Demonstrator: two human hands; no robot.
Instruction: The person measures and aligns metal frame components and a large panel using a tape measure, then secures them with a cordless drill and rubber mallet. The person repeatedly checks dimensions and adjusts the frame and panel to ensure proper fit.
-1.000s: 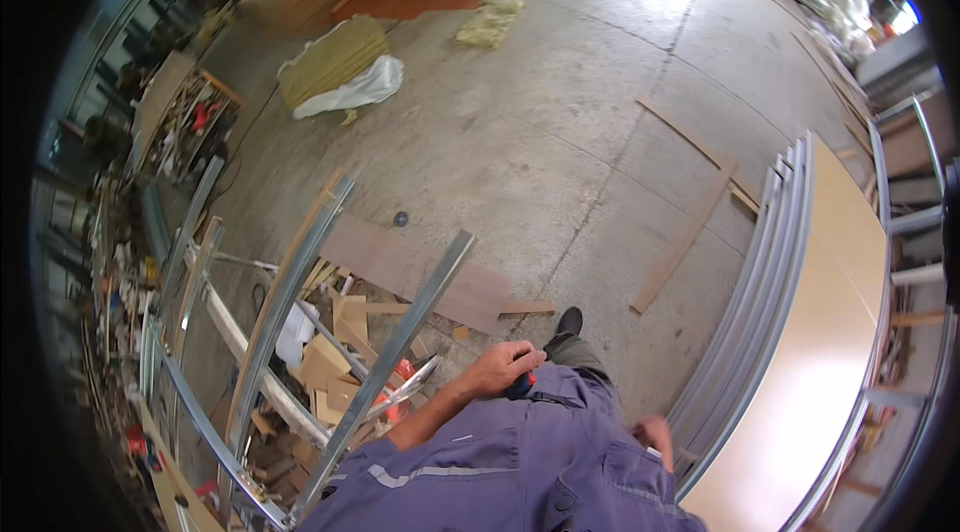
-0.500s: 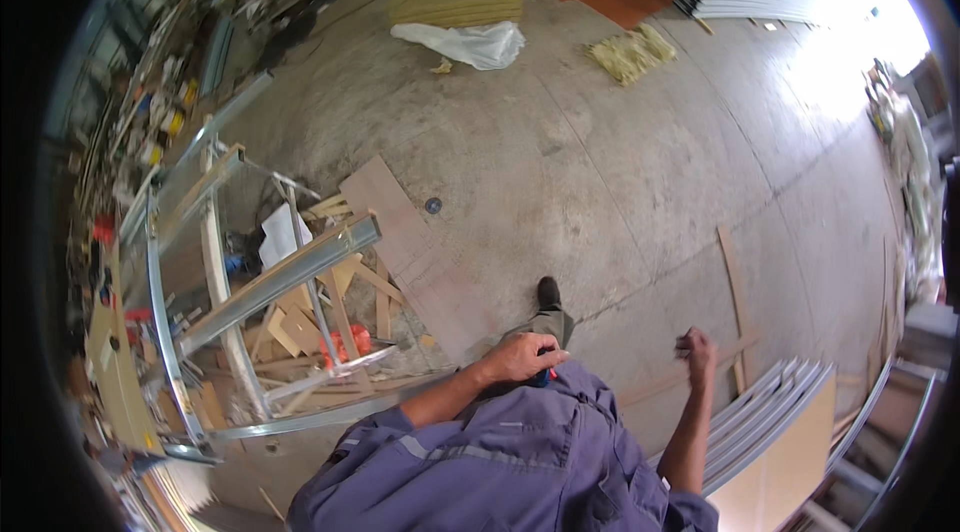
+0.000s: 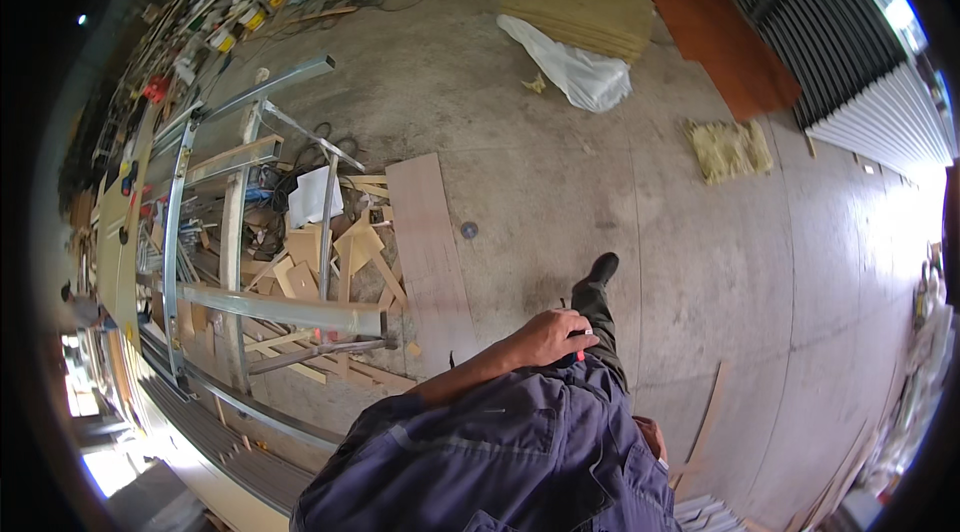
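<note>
My left hand (image 3: 557, 339) is closed in front of my waist, over my dark trousers. Its fingers wrap round a small black-and-red object (image 3: 577, 358), mostly covered by the hand, so its kind does not show. Only a sliver of my right hand (image 3: 652, 438) shows beside my jacket's right edge; its fingers are hidden. My dark shoe (image 3: 604, 268) is stepping forward on the concrete floor.
To my left stands a metal frame (image 3: 290, 304) above wood offcuts (image 3: 365, 257) and a long board (image 3: 425, 232). Ahead lie stacked yellow insulation (image 3: 575, 12), a loose insulation piece (image 3: 730, 150) and reddish-brown sheets (image 3: 710, 27). Another person (image 3: 85, 309) is at far left.
My view has turned left and moved forward, so the insulation has shifted right in the picture. My right hand, earlier held out to the side, is now mostly behind my jacket. My left hand keeps its grip.
</note>
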